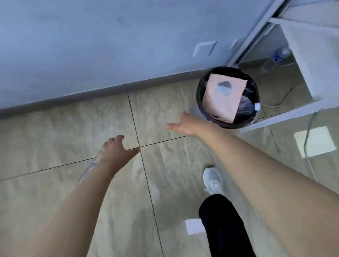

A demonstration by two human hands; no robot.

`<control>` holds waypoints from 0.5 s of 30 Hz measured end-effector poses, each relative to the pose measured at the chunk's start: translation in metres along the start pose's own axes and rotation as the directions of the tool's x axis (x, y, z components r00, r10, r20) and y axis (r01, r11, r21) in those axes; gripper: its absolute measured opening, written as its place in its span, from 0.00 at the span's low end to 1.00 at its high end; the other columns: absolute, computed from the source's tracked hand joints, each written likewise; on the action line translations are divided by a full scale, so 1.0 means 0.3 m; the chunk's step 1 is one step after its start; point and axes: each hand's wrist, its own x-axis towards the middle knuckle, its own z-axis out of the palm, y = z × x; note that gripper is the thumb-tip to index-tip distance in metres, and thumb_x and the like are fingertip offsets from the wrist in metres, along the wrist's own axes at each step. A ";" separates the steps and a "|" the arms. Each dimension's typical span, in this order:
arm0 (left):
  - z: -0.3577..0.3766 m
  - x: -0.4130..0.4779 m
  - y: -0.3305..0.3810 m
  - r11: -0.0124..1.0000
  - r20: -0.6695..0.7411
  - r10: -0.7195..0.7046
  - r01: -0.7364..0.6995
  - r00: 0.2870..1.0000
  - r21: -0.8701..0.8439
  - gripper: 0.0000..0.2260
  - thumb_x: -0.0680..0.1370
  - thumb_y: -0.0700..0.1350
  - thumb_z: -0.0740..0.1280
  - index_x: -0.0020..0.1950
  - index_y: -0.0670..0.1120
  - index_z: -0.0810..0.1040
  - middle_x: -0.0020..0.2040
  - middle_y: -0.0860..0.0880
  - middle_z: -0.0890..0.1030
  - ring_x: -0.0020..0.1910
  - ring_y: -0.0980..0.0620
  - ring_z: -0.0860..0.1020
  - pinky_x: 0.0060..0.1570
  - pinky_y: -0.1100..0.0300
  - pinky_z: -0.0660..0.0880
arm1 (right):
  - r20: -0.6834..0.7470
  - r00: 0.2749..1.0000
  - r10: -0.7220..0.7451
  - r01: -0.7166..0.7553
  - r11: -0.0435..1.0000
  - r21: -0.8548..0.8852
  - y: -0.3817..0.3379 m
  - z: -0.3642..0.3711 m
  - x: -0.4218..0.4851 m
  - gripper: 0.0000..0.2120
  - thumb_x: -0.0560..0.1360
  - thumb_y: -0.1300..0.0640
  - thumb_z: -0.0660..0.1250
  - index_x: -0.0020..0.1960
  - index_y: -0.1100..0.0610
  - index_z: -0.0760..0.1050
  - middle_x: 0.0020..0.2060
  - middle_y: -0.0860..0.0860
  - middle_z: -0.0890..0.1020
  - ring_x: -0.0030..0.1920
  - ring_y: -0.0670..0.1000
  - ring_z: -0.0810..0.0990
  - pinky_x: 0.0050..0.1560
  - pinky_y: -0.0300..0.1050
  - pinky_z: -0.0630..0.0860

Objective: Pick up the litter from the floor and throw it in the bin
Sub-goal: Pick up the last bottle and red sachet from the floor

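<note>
A round bin (199, 99) with a black liner stands on the floor by the wall; a pink paper bag (225, 99) lies on top inside it. My right hand (184, 125) is just left of the bin's rim, fingers apart and holding nothing. My left hand (116, 148) reaches out over the tiles, palm down with curled fingers. A clear plastic piece (88, 169) sticks out from under it along the wrist. A white scrap of paper (192, 226) lies on the floor beside my black trouser leg.
A white metal-framed desk (282, 118) stands right of the bin, with a plastic bottle (277, 58) and cables (310, 125) on the floor under it. A pale square patch (314, 141) shows on the tiles. My white shoe (213, 180) is forward. The wall's skirting (84, 95) runs behind.
</note>
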 end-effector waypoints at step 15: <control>0.213 0.004 -1.136 0.983 -0.002 -0.183 0.183 0.983 0.028 0.37 0.70 0.57 0.69 0.74 0.45 0.62 0.72 0.43 0.68 0.72 0.42 0.64 0.69 0.48 0.64 | 0.092 0.955 -0.282 0.297 0.904 -0.307 -0.651 0.941 0.188 0.38 0.72 0.37 0.64 0.75 0.53 0.57 0.71 0.55 0.64 0.69 0.58 0.63 0.59 0.49 0.65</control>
